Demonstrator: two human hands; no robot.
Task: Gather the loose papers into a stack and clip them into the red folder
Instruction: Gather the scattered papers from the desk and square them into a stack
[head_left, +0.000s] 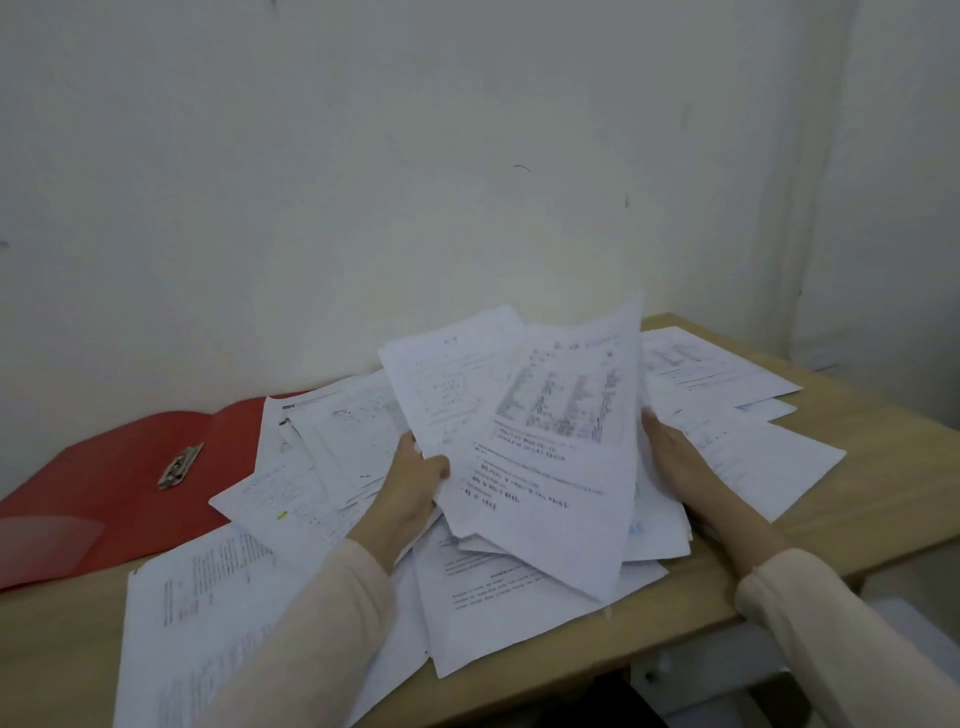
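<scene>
So, quick rundown:
Left hand (415, 475): gripping the left edge of a messy bundle of printed sheets (540, 447), thumb on top, fingers tucked under.
Right hand (675, 454): flat against the bundle's right edge, palm inward; fingers hidden behind the paper, so can't tell if actually clamped on it.
Bundle: lifted and tilted up off the desk, fanned out unevenly, corners poking every which way, definitely not squared up yet.
Loose papers (218, 597): scattered all over the wooden desk (883, 483), some under the hands, some toward the near left corner, a few more at the far right near the wall.
Red folder (104, 499): lying open and flat at the left side of the desk, right half partly covered by sheets.
Clip (180, 466): metal, sitting on the folder's inside, nothing under it.
Sleeves: light beige, both arms coming in from the bottom.
Wall (415, 182): plain whitish, a few scuff marks, right behind the desk.
</scene>
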